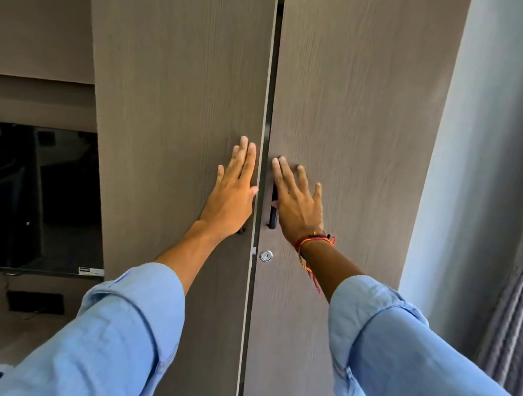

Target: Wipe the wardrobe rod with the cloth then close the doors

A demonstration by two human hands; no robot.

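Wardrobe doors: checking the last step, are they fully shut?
Not quite: a dark gap remains between left door and right door.

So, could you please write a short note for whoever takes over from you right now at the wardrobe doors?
Left hand: open, flat on the left door, empty.
Right hand: open, flat on the right door, over the black handle, empty.
Doors: nearly shut; a narrow dark gap remains between them. The left door's edge stands slightly proud.
Cloth and rod: not in view, so the wipe cannot be checked from here.
Left to do: press both doors fully closed. The lock sits below the handle.
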